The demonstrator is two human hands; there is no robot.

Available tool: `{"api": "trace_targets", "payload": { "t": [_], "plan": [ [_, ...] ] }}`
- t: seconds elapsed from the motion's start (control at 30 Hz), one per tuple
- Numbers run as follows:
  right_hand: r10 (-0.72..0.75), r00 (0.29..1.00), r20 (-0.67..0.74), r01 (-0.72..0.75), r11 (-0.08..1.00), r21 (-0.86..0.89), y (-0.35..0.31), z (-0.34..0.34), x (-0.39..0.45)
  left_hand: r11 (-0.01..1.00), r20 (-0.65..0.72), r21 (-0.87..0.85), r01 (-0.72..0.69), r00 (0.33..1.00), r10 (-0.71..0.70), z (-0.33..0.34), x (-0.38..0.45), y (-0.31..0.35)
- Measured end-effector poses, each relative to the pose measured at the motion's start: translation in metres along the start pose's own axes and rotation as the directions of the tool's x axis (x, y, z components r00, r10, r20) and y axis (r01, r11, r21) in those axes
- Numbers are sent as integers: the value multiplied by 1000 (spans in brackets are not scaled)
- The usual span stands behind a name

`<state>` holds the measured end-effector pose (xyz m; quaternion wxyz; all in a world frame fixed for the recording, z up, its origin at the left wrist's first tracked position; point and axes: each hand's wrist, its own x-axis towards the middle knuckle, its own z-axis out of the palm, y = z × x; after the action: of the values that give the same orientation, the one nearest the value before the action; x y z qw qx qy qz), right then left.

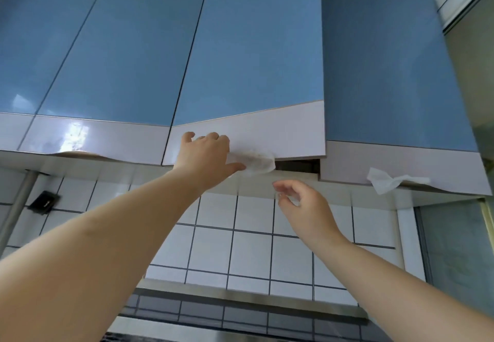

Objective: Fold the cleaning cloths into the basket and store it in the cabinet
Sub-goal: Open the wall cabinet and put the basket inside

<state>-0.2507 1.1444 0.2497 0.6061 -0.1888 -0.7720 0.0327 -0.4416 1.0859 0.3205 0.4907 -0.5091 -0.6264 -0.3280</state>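
Note:
I am looking up at blue wall cabinets with white lower bands. The middle cabinet door (251, 55) stands slightly ajar, with a dark gap (296, 164) under its right end. My left hand (205, 154) is on the door's lower band, fingers bent against it and thumb stretched along the bottom edge. A crumpled white cloth (255, 162) sticks out at that edge, touching my thumb. My right hand (302, 205) hangs below the gap with loosely curled fingers and holds nothing. The basket is out of sight.
A second white cloth (387, 180) hangs from the lower edge of the right cabinet (385, 79). White wall tiles (251, 248) lie behind my arms. A grey pipe (16, 208) and a dark wall fitting (44, 202) are at the left; a window frame (459, 2) stands at the right.

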Motion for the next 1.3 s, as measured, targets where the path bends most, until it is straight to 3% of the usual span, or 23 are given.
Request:
{"api": "trace_targets", "payload": {
  "t": [0.13,0.3,0.4,0.7,0.87,1.1,1.3],
  "plan": [
    [111,994,13,-110,940,322,-28,9,-7,998,-48,-33,46,998,-47,-20,-12,-15],
    [-122,976,181,45,924,380,-75,25,-15,991,-111,-92,92,989,-102,-36,-23,-33],
    [-181,958,224,72,904,422,-99,44,-15,987,-164,-139,79,981,-101,-48,-35,-49],
    [-257,944,205,153,896,417,-151,107,0,879,-177,-414,235,927,-331,-44,-49,-105],
    [-218,954,208,112,898,426,-169,137,6,722,-169,-667,183,907,-386,-47,-60,-129],
    [-224,945,236,117,911,395,-180,178,13,612,-168,-773,171,874,-456,-39,-60,-161],
    [-225,971,84,180,914,364,-175,199,14,543,-184,-832,113,868,-461,-35,-60,-161]
  ]
}}
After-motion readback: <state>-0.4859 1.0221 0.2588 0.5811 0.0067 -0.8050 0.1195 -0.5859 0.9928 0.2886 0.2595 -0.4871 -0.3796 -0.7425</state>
